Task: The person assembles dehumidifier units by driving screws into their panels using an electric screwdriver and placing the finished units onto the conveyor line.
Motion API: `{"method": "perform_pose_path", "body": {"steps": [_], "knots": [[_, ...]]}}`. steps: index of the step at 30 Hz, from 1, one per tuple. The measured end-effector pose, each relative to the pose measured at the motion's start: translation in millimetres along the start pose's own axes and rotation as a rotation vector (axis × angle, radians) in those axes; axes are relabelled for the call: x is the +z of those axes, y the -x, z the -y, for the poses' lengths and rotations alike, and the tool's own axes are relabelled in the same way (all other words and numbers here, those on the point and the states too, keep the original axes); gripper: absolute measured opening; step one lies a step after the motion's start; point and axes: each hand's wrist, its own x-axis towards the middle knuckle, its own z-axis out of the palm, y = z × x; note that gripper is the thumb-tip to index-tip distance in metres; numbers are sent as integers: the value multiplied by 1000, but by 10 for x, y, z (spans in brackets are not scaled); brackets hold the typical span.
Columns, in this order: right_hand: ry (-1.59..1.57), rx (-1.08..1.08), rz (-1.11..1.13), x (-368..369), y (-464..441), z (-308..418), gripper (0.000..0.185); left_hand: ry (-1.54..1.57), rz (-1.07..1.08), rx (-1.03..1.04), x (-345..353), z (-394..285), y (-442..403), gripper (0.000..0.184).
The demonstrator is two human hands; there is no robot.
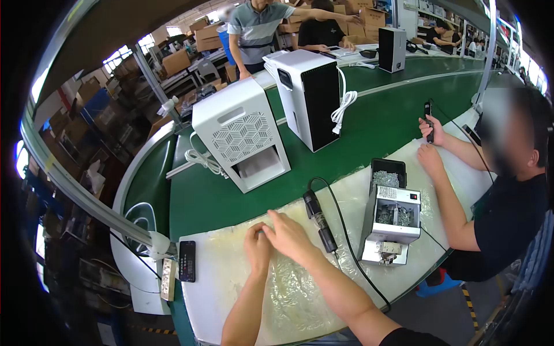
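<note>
My left hand (258,247) is over the plastic-covered worktop (222,288), its fingers curled; whatever they hold, if anything, is hidden. Right against it is my right hand (287,235), with fingers stretched out and nothing visible in them. To the right of my hands lies a black electric screwdriver (319,221) with its cable. Beyond them, on the green conveyor belt (202,199), a white box-shaped appliance (245,135) with a patterned grille faces me. Close behind it stands a second white appliance (314,101) with a black side and a bundled white cord.
A screw feeder (395,216) and a black bin of screws (388,174) stand at right. A black remote control (187,261) lies at the left edge beside a metal post. On the right a co-worker holds a black screwdriver (429,121). Other people stand behind the belt.
</note>
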Motion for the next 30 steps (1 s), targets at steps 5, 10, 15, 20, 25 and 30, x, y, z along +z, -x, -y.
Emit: {"method": "perform_pose_path", "body": {"steps": [5,10,15,20,25,30], "knots": [[-20,9,169,481,66,10,39,434,4,-75,172,178,-96,23],[111,-230,53,774,77,55,44,809,-40,-119,134,310,-292,25],[126,-131,-42,885,-85,249,41,1063,-60,-121,90,380,-372,26],[137,-130,-203,1059,-273,247,35,1242,-34,-92,62,444,-462,28],[0,50,-167,1242,-259,182,34,1179,-125,-160,38,308,-392,25],[-409,257,-110,1234,-270,205,32,896,-49,-238,-136,459,-587,25]]}}
